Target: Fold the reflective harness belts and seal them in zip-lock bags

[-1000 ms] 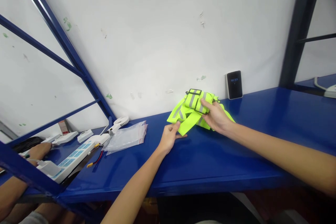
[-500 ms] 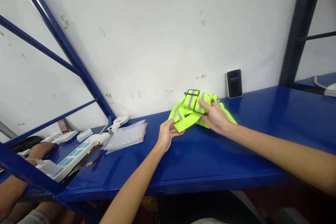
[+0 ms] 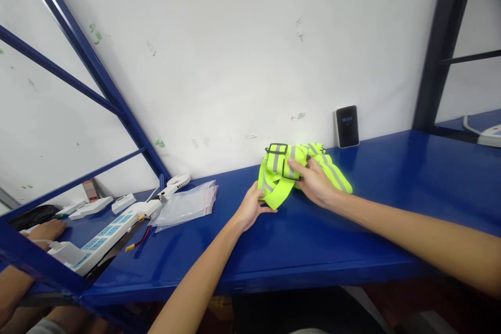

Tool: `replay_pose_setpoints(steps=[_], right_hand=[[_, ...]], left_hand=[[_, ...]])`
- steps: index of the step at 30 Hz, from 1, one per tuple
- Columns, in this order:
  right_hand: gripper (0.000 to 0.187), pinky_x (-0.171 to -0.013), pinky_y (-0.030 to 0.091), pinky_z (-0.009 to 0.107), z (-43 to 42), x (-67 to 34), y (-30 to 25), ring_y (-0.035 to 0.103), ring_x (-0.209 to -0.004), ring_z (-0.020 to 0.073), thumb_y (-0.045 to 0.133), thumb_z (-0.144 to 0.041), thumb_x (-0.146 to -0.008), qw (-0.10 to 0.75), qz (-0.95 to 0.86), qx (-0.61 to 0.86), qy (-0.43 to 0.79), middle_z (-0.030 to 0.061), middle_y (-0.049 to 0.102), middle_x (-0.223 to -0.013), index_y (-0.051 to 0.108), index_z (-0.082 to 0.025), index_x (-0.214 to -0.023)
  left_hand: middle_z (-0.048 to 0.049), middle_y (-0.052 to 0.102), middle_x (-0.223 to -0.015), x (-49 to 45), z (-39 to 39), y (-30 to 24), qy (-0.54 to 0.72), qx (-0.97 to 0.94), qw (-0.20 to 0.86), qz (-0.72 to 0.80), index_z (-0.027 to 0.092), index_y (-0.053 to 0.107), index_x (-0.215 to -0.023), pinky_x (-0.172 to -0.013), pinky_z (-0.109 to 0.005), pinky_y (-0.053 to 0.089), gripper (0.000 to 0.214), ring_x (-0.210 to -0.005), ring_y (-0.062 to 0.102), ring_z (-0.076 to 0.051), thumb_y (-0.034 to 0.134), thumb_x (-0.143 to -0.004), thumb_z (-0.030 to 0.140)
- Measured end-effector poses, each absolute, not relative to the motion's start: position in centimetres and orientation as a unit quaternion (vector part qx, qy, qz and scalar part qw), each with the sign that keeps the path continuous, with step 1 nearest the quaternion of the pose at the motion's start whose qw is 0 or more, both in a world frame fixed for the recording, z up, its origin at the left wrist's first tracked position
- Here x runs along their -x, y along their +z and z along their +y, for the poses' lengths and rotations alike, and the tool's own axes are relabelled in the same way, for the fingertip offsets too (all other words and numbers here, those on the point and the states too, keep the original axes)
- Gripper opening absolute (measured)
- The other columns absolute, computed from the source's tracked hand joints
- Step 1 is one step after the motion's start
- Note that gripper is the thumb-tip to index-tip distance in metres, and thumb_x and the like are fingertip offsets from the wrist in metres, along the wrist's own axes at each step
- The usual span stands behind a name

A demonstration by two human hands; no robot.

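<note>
A fluorescent yellow hi-vis vest (image 3: 279,180) with grey reflective stripes and a black buckle lies bunched on the blue shelf top (image 3: 313,235). My right hand (image 3: 313,182) grips the folded bundle from above, with the thumb across its middle. My left hand (image 3: 252,207) holds the lower strap loop of the vest at its near edge. The underside of the bundle is hidden.
A black digital clock (image 3: 346,127) stands against the white wall behind the vest. To the left lie clear zip bags (image 3: 183,206), a white power strip (image 3: 109,235), a small white fan (image 3: 178,182) and a red-black wire (image 3: 141,239). A co-worker's hand (image 3: 46,229) shows beyond a blue steel frame (image 3: 90,62).
The vest is folded tighter, its bundle shifted left and its right part now lies flatter. My right hand has moved down and left with it. The view has shifted slightly.
</note>
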State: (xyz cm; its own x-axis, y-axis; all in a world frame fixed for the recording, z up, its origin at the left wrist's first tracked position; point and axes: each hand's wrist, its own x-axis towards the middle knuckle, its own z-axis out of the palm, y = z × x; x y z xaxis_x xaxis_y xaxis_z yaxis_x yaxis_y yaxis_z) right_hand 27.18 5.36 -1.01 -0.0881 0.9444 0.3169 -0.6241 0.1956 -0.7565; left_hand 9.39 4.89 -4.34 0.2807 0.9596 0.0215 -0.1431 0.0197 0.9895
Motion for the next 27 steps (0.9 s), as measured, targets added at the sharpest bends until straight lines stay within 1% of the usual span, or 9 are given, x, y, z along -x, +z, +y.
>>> replay_pose_setpoints(steps=[2, 4, 6, 8, 11, 15, 18, 21, 27], right_hand=[[0.029, -0.094, 0.052, 0.043, 4.9, -26.8, -1.0, 0.063, -0.108, 0.0234, 0.071, -0.022, -0.078, 0.646, -0.428, 0.190, 0.603, 0.0018, 0.069, -0.111, 0.060, -0.025, -0.104], [0.029, -0.094, 0.052, 0.043, 4.7, -26.6, -0.9, 0.063, -0.108, 0.0236, 0.072, -0.022, -0.076, 0.645, -0.432, 0.190, 0.602, 0.0019, 0.070, -0.110, 0.060, -0.025, -0.103], [0.029, -0.093, 0.053, 0.042, 4.6, -26.7, -0.8, 0.063, -0.108, 0.0233, 0.071, -0.023, -0.077, 0.643, -0.428, 0.188, 0.606, 0.0014, 0.070, -0.110, 0.060, -0.026, -0.103], [0.028, -0.092, 0.054, 0.042, 4.8, -26.9, -0.8, 0.063, -0.109, 0.0226, 0.070, -0.023, -0.079, 0.643, -0.417, 0.186, 0.614, 0.0007, 0.069, -0.112, 0.059, -0.027, -0.105], [0.025, -0.090, 0.055, 0.042, 5.3, -27.2, -0.9, 0.062, -0.110, 0.0222, 0.067, -0.023, -0.081, 0.643, -0.401, 0.185, 0.626, 0.0006, 0.069, -0.114, 0.059, -0.027, -0.105], [0.024, -0.089, 0.056, 0.042, 5.9, -27.0, -1.4, 0.063, -0.109, 0.0220, 0.067, -0.023, -0.082, 0.647, -0.371, 0.189, 0.639, 0.0010, 0.070, -0.112, 0.060, -0.026, -0.104], [0.024, -0.089, 0.056, 0.040, 6.2, -26.8, -1.7, 0.063, -0.108, 0.0217, 0.067, -0.022, -0.082, 0.653, -0.354, 0.189, 0.642, 0.0013, 0.070, -0.112, 0.060, -0.025, -0.104], [0.023, -0.088, 0.057, 0.041, 6.4, -26.8, -1.7, 0.064, -0.107, 0.0222, 0.066, -0.021, -0.082, 0.657, -0.342, 0.194, 0.644, 0.0011, 0.071, -0.110, 0.060, -0.026, -0.104], [0.020, -0.088, 0.056, 0.043, 6.0, -26.9, -1.1, 0.065, -0.106, 0.0242, 0.068, -0.020, -0.080, 0.660, -0.347, 0.182, 0.641, 0.0024, 0.072, -0.105, 0.061, -0.025, -0.099]], left_hand=[[-0.0038, 0.059, -0.092, -9.3, 5.0, -4.5, 0.468, -0.532, 0.579, 0.403, 0.022, 0.044, -0.119, -0.052, -0.029, 0.055, 0.050, -0.065, 0.059, -0.014, 0.047, -0.069, 0.016], [-0.0015, 0.059, -0.091, -9.2, 5.0, -4.5, 0.476, -0.548, 0.550, 0.413, 0.030, 0.031, -0.132, -0.048, -0.028, 0.053, 0.067, -0.058, 0.056, -0.012, 0.047, -0.069, 0.015], [-0.0006, 0.059, -0.094, -9.1, 5.0, -4.6, 0.478, -0.579, 0.526, 0.400, 0.038, 0.016, -0.140, -0.050, -0.027, 0.053, 0.079, -0.056, 0.056, -0.011, 0.047, -0.072, 0.014], [-0.0016, 0.060, -0.098, -9.1, 5.1, -4.7, 0.476, -0.608, 0.510, 0.379, 0.038, 0.020, -0.141, -0.053, -0.026, 0.053, 0.076, -0.059, 0.057, -0.011, 0.048, -0.074, 0.015], [-0.0024, 0.059, -0.093, -9.1, 5.7, -5.2, 0.475, -0.617, 0.494, 0.388, 0.029, 0.039, -0.130, -0.054, -0.027, 0.051, 0.053, -0.061, 0.057, -0.012, 0.046, -0.079, 0.019], [0.0016, 0.052, -0.068, -8.9, 6.1, -6.0, 0.452, -0.652, 0.409, 0.450, 0.019, 0.050, -0.101, -0.052, -0.025, 0.045, 0.019, -0.053, 0.051, -0.012, 0.039, -0.089, 0.028], [0.0029, 0.045, -0.064, -9.0, 5.4, -5.9, 0.462, -0.706, 0.275, 0.461, 0.019, 0.045, -0.079, -0.055, -0.023, 0.036, 0.024, -0.056, 0.044, -0.011, 0.036, -0.093, 0.036], [0.0031, 0.042, -0.065, -9.2, 4.6, -5.4, 0.480, -0.739, 0.170, 0.442, 0.019, 0.041, -0.072, -0.059, -0.024, 0.030, 0.031, -0.060, 0.039, -0.011, 0.036, -0.095, 0.040], [0.0036, 0.038, -0.062, -9.5, 4.3, -4.9, 0.439, -0.779, 0.142, 0.425, 0.019, 0.040, -0.063, -0.060, -0.025, 0.027, 0.039, -0.060, 0.034, -0.012, 0.052, -0.087, 0.047]])
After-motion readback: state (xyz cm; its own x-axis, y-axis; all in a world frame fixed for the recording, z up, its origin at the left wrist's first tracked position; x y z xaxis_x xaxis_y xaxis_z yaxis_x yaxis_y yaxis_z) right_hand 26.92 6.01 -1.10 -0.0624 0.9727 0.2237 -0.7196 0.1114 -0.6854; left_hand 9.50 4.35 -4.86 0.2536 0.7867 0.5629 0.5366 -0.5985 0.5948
